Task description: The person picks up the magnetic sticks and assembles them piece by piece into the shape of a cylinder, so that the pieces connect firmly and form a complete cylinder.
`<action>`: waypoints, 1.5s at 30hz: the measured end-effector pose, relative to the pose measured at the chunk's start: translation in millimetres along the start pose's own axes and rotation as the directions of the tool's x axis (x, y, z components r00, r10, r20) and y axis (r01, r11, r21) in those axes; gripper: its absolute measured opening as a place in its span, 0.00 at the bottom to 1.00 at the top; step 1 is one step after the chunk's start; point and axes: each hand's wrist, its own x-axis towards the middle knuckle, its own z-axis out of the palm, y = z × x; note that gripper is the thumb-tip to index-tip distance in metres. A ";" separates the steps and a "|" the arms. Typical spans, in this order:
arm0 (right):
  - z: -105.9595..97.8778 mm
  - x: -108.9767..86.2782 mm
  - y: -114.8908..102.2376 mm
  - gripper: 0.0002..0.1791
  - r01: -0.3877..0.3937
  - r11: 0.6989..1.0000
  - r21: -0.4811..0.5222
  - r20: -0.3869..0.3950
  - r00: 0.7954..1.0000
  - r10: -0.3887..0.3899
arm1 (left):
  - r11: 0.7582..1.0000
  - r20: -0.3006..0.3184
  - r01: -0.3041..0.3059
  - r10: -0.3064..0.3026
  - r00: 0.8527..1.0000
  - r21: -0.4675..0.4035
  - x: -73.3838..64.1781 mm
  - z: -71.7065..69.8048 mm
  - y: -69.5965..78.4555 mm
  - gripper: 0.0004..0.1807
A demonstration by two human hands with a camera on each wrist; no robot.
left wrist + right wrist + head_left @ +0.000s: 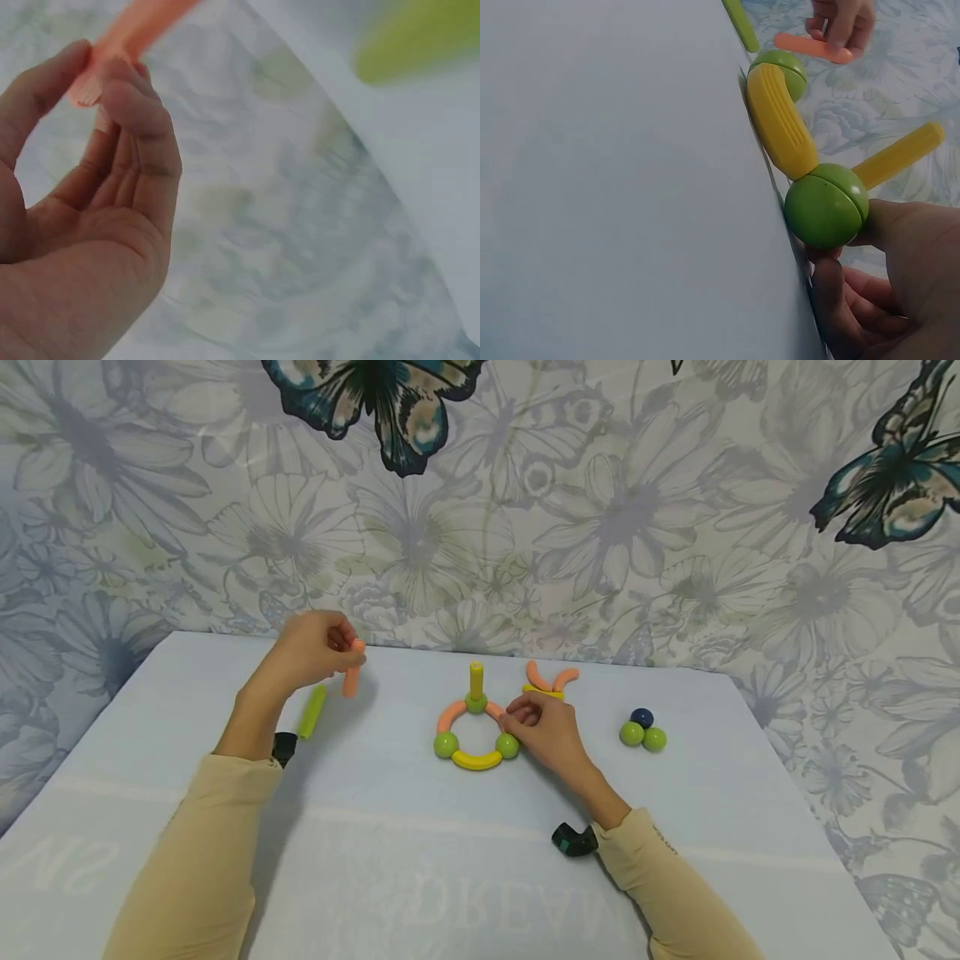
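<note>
Above the table's left part, my left hand pinches one end of an orange rod between thumb and fingertips; in the left wrist view the orange rod points up and away. At the middle lies a ring of toy pieces: green balls joined by a yellow curved rod and orange curved rods. A straight yellow rod sticks out from its far ball. My right hand pinches the ring's right orange curved rod, just beyond the near right green ball, which partly hides the fingertips.
On the white table, a light-green rod lies beneath the left hand. Behind the right hand are two loose orange curved rods and a yellow piece. A navy ball and two green balls sit to the right.
</note>
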 end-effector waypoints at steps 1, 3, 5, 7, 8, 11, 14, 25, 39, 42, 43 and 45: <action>0.2 -0.3 0.0 0.09 -0.002 1.000 0.002 -0.002 1.000 0.002 | 0.999 0.016 -0.021 0.021 1.000 -0.026 -0.7 3.2 6.1 0.11; 0.7 -1.0 0.0 0.09 -0.005 1.000 0.005 -0.008 1.000 0.005 | 0.996 0.049 -0.060 0.063 0.997 -0.063 -1.9 10.4 17.0 0.09; 1.0 -1.7 -0.4 0.09 -0.004 1.000 0.003 -0.017 1.000 0.004 | 0.992 0.073 -0.107 0.112 0.991 -0.072 -2.8 17.8 27.1 0.08; 1.1 -2.2 -1.2 0.10 0.000 1.000 0.001 -0.026 1.000 0.000 | 0.984 0.092 -0.159 0.165 0.982 -0.075 -2.9 25.8 36.1 0.08; 1.2 -2.3 -1.5 0.10 0.000 1.000 -0.002 -0.029 1.000 0.000 | 0.980 0.100 -0.186 0.193 0.976 -0.074 -3.0 29.8 40.2 0.08; 1.2 -2.4 -2.0 0.09 -0.004 1.000 0.001 -0.033 0.999 0.004 | 0.964 0.111 -0.254 0.261 0.959 -0.080 -3.3 41.3 50.5 0.08; 1.5 -2.1 -1.8 0.09 -0.017 1.000 0.006 -0.027 0.999 0.017 | 0.947 0.109 -0.308 0.316 0.942 -0.089 -3.9 50.5 58.1 0.09; 2.0 -1.9 -0.5 0.10 -0.020 1.000 0.011 -0.022 1.000 0.020 | 0.922 0.295 -0.375 0.385 0.875 -0.092 4.8 87.7 54.4 0.09; -0.9 -1.3 -4.5 0.10 -0.002 1.000 0.013 -0.016 1.000 0.002 | 0.921 0.653 -0.156 -0.126 0.747 0.357 -15.7 64.0 59.1 0.22; -0.2 -1.8 -3.2 0.10 -0.005 1.000 0.025 -0.011 1.000 0.005 | 0.897 0.636 -0.126 -0.194 0.747 0.423 -19.2 76.4 63.3 0.21; 0.1 -1.9 -2.8 0.10 -0.004 1.000 0.029 -0.010 1.000 0.005 | 0.892 0.624 -0.118 -0.206 0.753 0.437 -19.7 79.9 64.1 0.21; 0.4 -1.9 -2.3 0.10 0.000 1.000 0.032 -0.009 1.000 0.000 | 0.890 0.596 -0.088 -0.223 0.771 0.447 -20.4 83.3 65.0 0.21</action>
